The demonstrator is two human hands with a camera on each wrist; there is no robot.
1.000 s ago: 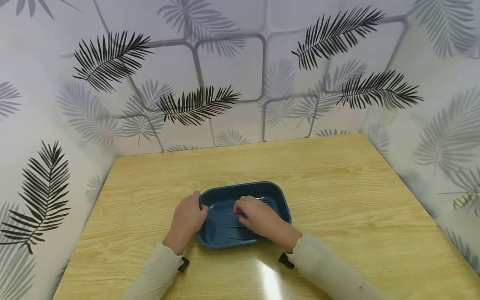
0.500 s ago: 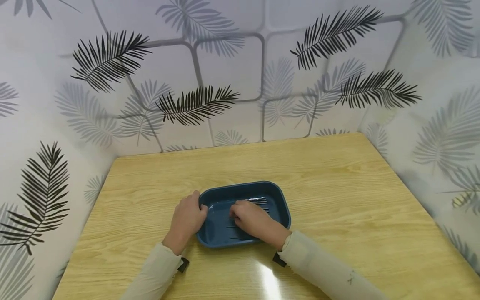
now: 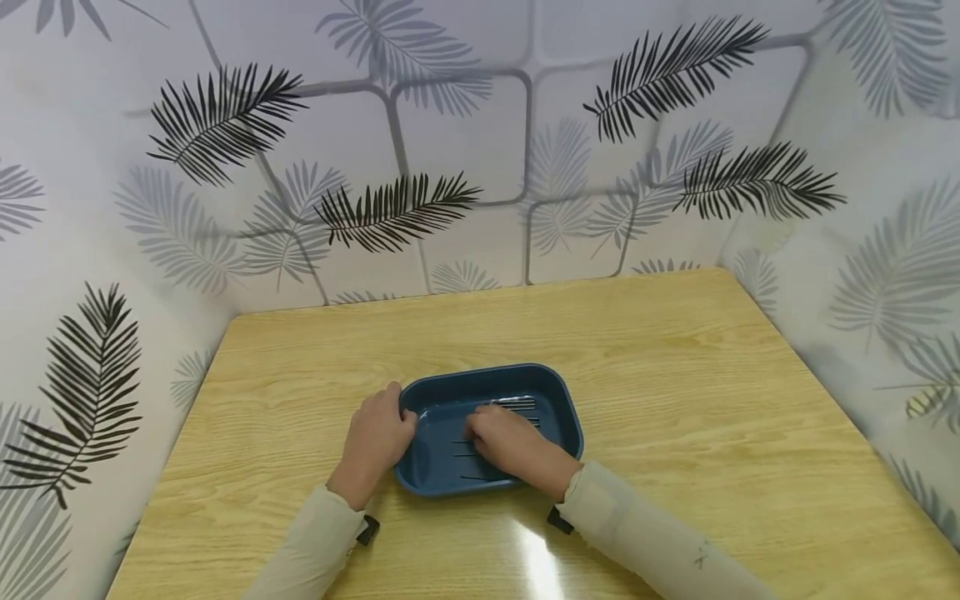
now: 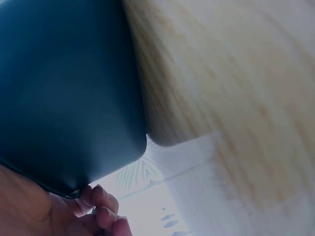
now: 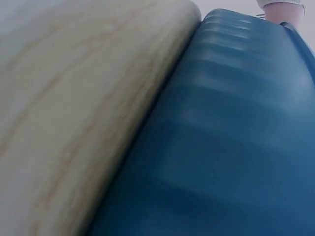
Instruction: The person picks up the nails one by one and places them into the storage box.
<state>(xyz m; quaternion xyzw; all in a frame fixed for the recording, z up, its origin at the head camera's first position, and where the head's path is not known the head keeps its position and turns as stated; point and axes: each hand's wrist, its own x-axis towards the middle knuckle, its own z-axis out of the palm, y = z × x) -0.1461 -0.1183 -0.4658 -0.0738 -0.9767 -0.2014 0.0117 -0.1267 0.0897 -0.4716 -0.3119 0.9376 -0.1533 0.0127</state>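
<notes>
A dark blue rectangular tray [image 3: 431, 458] sits on the wooden table, several thin straight rods [image 3: 517, 403] lying roughly parallel on its floor. My left hand [image 3: 377, 437] grips the tray's left end, thumb over the rim; the left wrist view shows curled fingertips [image 4: 101, 201] beside the tray's corner. Inside the tray, my right hand [image 3: 506, 437] has its fingers curled downward, and a thin dark rod [image 3: 460, 442] sticks out leftward from under the fingertips, which seem to pinch it. The tray's outer wall [image 5: 221, 137] fills much of the right wrist view, with the right fingers out of sight.
The light wooden table [image 3: 675, 375] extends around the tray on all sides. Leaf-patterned walls [image 3: 465, 150] border its back and sides. A black strap piece [image 3: 367, 530] shows at the left cuff, another [image 3: 559, 520] at the right one.
My right hand has shifted slightly left and nearer, the thin rod at its fingertips moving nearer with it. More rods show behind the hand. The left hand and the tray stay put.
</notes>
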